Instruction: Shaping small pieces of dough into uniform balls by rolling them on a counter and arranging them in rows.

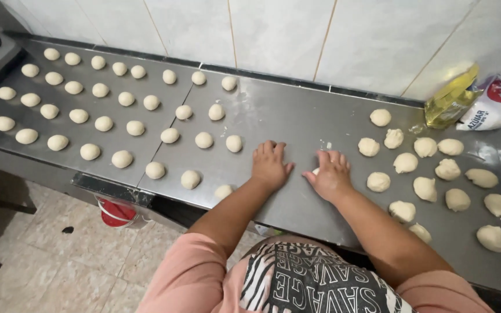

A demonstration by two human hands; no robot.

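The left hand lies flat and open on the long grey metal counter. The right hand cups over a small white dough piece, pressing it on the counter. Smooth round dough balls sit in rows to the left. Lumpy dough pieces wait to the right. A clear bottle of yellow oil leans by the wall, beside a white bag.

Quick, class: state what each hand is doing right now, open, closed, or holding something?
Left hand: palm down on the steel counter, covering whatever is beneath; grip cannot be told.
Right hand: cupped over a dough piece, fingers curled round it.
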